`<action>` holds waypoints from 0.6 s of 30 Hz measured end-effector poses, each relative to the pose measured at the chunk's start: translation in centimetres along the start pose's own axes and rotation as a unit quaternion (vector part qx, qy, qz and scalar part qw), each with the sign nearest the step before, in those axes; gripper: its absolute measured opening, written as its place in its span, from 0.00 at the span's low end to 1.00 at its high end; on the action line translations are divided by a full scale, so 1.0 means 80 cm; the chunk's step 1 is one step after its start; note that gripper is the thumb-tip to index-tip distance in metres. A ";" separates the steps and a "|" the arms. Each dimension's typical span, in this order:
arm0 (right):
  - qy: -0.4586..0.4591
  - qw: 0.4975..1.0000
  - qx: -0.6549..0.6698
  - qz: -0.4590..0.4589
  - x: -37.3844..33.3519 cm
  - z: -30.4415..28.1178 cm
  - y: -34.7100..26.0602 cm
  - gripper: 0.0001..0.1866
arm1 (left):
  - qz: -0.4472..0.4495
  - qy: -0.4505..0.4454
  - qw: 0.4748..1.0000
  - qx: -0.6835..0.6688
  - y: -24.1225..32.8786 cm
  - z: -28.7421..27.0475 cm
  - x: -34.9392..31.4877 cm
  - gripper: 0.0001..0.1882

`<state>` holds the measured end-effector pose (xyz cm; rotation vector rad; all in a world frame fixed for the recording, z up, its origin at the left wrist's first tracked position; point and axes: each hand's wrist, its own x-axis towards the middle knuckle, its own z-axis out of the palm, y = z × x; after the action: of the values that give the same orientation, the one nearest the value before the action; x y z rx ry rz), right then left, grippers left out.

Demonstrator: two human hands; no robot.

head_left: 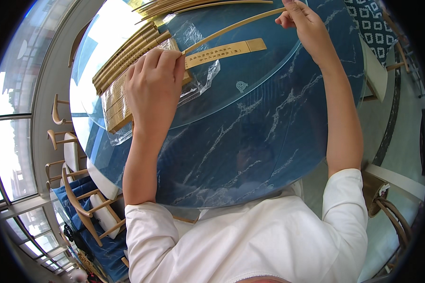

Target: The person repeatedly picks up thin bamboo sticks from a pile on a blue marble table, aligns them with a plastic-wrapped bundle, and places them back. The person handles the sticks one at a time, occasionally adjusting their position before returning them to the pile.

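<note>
A long, thin bamboo strip is stretched at a slant between my two hands above the table. Its near left end is pinched by my left hand, thumb against fingers. The far right end sits in the fingertips of my right hand, near the top of the view. Just below it, a wider tan slip with dark writing lies on the glass, its left end partly covered by my left hand. Under and beside that hand is a tan bamboo stack in clear plastic wrap.
A row of ridged bamboo pieces lies left of my left hand. Several thin bamboo strips lie at the far edge. The round glass turntable rests on a blue marbled table. Wooden chairs stand to the left.
</note>
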<state>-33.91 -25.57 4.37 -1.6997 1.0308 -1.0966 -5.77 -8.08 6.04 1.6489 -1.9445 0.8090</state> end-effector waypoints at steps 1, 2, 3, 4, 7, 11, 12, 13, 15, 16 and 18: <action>-0.001 1.000 0.027 0.001 0.002 0.002 0.005 0.23 | -0.005 -0.003 1.000 -0.002 0.001 0.003 -0.001 0.07; -0.004 0.998 0.055 0.002 0.003 0.003 0.008 0.23 | -0.011 -0.007 1.000 -0.003 0.003 0.005 -0.002 0.07; -0.004 0.998 0.068 0.013 0.004 0.004 0.007 0.23 | -0.016 -0.010 1.000 -0.005 0.004 0.007 -0.003 0.07; -0.004 0.996 0.082 0.024 0.004 0.005 0.006 0.22 | -0.019 -0.011 1.000 -0.008 0.005 0.010 -0.004 0.07; -0.012 0.992 0.119 0.037 0.005 0.006 0.008 0.21 | -0.029 -0.006 0.999 -0.021 0.006 0.014 -0.005 0.08; -0.054 0.982 0.180 0.009 0.004 0.007 0.005 0.19 | -0.016 0.033 0.999 -0.007 0.006 -0.001 0.003 0.08; -0.053 0.982 0.182 -0.003 0.000 0.010 0.000 0.18 | -0.005 0.045 0.999 0.006 0.006 -0.009 0.006 0.08; -0.053 0.981 0.184 -0.015 -0.007 0.014 -0.007 0.17 | 0.004 0.059 0.998 0.029 0.005 -0.017 0.008 0.08; -0.062 0.976 0.204 -0.047 -0.022 0.024 -0.027 0.16 | 0.022 0.087 0.993 0.077 0.001 -0.036 0.011 0.08; -0.072 0.970 0.222 -0.066 -0.029 0.029 -0.035 0.15 | 0.025 0.107 0.990 0.085 -0.002 -0.045 0.012 0.08; -0.083 0.958 0.249 -0.113 -0.032 0.036 -0.034 0.15 | 0.033 0.150 0.983 0.097 -0.008 -0.058 0.015 0.09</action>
<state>-31.39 -21.73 5.52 -1.4819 0.4077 -1.2112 -5.47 -5.82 10.28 1.4716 -1.7620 1.2302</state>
